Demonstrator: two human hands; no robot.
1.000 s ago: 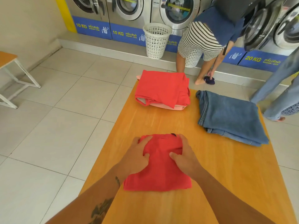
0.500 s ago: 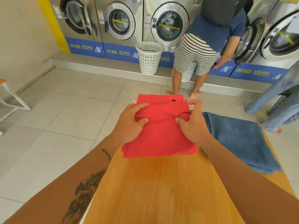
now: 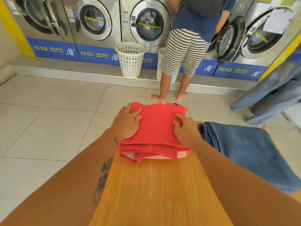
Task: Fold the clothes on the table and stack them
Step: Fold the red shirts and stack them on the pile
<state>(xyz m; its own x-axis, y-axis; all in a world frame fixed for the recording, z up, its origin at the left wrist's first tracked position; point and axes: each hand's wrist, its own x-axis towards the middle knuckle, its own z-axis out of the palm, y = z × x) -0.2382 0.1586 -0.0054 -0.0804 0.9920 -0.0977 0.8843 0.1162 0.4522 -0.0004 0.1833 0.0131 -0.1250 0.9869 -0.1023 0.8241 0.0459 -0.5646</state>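
A folded red garment (image 3: 157,126) lies on top of the stack of folded clothes (image 3: 146,154) at the far end of the wooden table (image 3: 156,193); the stack shows red layers and a pink one at the bottom. My left hand (image 3: 126,123) rests flat on the garment's left side, fingers spread. On its right side my right hand (image 3: 184,128) presses down, fingers slightly curled. Folded blue jeans (image 3: 247,152) lie on the table to the right of the stack.
A person in striped shorts (image 3: 184,51) stands beyond the table at the washing machines (image 3: 146,25). Two white laundry baskets (image 3: 130,59) stand on the ledge. Another person's jeans-clad legs (image 3: 268,95) are at the right. Tiled floor lies to the left.
Both hands carried the folded red garment from the near part of the table to the far end and set it on the stack, where they now rest on top.
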